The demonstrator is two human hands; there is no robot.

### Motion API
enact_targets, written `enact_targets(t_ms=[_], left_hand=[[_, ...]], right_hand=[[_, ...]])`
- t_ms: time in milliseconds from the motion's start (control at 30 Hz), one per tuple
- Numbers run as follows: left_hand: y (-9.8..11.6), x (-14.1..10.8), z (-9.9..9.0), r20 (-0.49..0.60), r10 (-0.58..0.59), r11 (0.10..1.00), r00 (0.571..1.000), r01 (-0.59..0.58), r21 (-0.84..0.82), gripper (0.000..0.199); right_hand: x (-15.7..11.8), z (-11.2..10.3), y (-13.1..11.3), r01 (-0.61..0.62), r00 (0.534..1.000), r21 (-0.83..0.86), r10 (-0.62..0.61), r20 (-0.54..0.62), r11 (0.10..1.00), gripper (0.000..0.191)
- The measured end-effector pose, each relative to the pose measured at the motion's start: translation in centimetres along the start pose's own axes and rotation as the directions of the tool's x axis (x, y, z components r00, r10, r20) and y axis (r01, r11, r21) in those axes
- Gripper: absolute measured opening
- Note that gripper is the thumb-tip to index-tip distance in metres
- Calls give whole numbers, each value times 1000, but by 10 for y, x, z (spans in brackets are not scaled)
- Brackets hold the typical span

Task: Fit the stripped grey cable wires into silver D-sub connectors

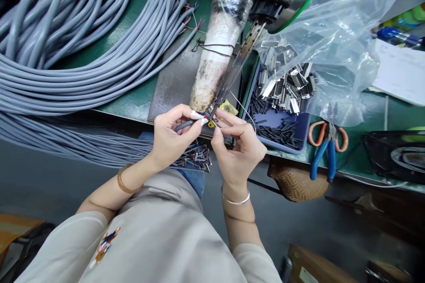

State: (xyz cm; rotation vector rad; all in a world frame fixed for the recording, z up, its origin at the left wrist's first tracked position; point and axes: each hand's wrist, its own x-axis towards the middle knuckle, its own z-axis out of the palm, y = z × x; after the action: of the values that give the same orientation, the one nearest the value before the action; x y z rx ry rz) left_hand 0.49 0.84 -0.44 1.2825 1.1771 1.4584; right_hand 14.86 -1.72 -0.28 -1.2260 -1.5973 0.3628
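Pinched between its white-tipped thumb and finger, a grey cable end with small coloured wires is in my left hand. My right hand is closed at the fingertips on a thin solder wire, which loops up and over to the right. Between the hands, a small metal connector sits at the coloured wires, partly hidden by fingers. The tip of a soldering iron comes down from above to this spot. Beside it stands a fume tube wrapped in white and clear film.
Grey cable bundles cover the left of the green table, with finished ends hanging below its edge. A blue tray holds metal connectors and black sleeves. Pliers, a plastic bag and paper lie to the right.
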Motion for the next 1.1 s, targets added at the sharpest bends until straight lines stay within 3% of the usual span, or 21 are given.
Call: enact_targets(t_ms=[267,533,767,1100], left_hand=[[1,0,-1,10,-25,999,1000,25,-40,12],[0,-2,-2,34,-53,998,998,54,-27,14],[3,-1,0,0,-15,1000,1000,15,0,12],[3,-4,-4,42,-80,997,996,80,-1,13]], right_hand=[[9,-3,-3,75,997,-95,-74,9,993,15],[5,-4,1,33,998,-81,-29,47,996,13],[14,-4,-4,125,992,-144,-124,17,982,16],[5,-4,1,202,979,-214,-192,66,956,17]])
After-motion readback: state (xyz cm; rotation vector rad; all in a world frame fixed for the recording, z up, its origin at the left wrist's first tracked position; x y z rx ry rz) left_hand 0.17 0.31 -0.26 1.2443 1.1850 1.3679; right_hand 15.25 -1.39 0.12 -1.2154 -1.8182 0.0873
